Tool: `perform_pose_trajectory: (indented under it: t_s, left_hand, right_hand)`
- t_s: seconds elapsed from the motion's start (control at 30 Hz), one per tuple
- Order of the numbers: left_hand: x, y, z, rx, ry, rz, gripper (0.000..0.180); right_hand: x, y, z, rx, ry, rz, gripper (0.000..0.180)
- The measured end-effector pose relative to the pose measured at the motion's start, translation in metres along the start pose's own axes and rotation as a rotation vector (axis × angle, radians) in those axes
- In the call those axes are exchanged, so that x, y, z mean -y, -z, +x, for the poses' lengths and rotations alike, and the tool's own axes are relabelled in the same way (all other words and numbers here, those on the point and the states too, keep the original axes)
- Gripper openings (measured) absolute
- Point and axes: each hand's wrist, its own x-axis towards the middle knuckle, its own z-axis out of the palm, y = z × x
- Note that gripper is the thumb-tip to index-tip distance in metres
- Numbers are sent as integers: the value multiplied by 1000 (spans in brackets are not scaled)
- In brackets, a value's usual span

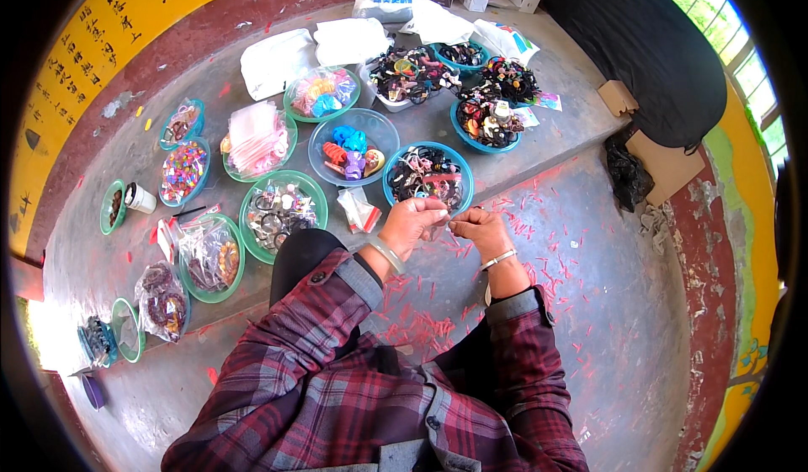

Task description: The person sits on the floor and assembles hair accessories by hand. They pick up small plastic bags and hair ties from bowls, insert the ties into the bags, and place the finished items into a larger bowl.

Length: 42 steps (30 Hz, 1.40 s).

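My left hand [414, 222] and my right hand [480, 226] are held close together over the grey concrete floor, fingertips almost meeting. Both pinch a small, thin clear item [443, 224] between them; it is too small to identify. A pale bangle sits on my left wrist and a thin bracelet on my right. Just beyond my hands stands a blue bowl [402, 204] of dark hair ties and trinkets. My plaid sleeves come in from the lower edge.
Several green and blue bowls of colourful trinkets spread across a raised concrete step [168, 93], among them a clear-blue bowl [320, 161] and a green bowl [252, 236]. White plastic bags [278, 61] lie behind. Red scraps [539, 228] litter the floor. A black bag [627, 177] sits right.
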Motion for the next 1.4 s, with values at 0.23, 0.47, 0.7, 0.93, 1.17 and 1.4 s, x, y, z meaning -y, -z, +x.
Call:
perform_pose_trajectory:
  t_s: [0.23, 0.47, 0.7, 0.93, 1.17, 1.4]
  left_hand:
    - [-2, 0, -2, 57, 36, 27, 18]
    - [-5, -5, -4, 64, -4, 12, 16]
    - [3, -1, 1, 40, -80, 20, 12]
    - [17, 3, 8, -140, -315, 248, 10]
    - [15, 1, 3, -201, -299, 674, 17]
    - [9, -7, -4, -219, -430, 950, 15]
  right_hand:
    - [11, -2, -4, 31, -43, 178, 8]
    - [9, -2, -4, 39, -25, 188, 11]
    - [7, -2, -3, 80, -12, 58, 11]
    - [16, -10, -7, -244, 313, -249, 16]
    - [34, -19, -19, -386, 919, -705, 25]
    - [34, -26, -21, -345, 848, -724, 24]
